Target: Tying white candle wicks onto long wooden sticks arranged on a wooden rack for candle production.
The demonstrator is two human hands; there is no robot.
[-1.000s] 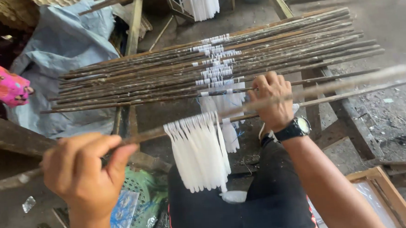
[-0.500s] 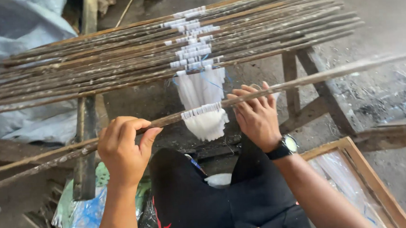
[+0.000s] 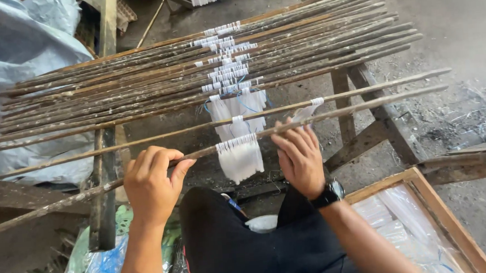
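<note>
While a wooden rack carries a wide row of long dark sticks, it serves as the landmark for everything else. Off its right end lies a wooden tray lined with clear plastic. Nearest the person, across the rack's front edge, runs one stick with a bunch of white strands hanging from its middle. Left of the strands, the left hand is curled closed around this stick. Right of them, the right hand lies flat with fingers straight, seemingly pressing the stick rather than gripping it.
</note>
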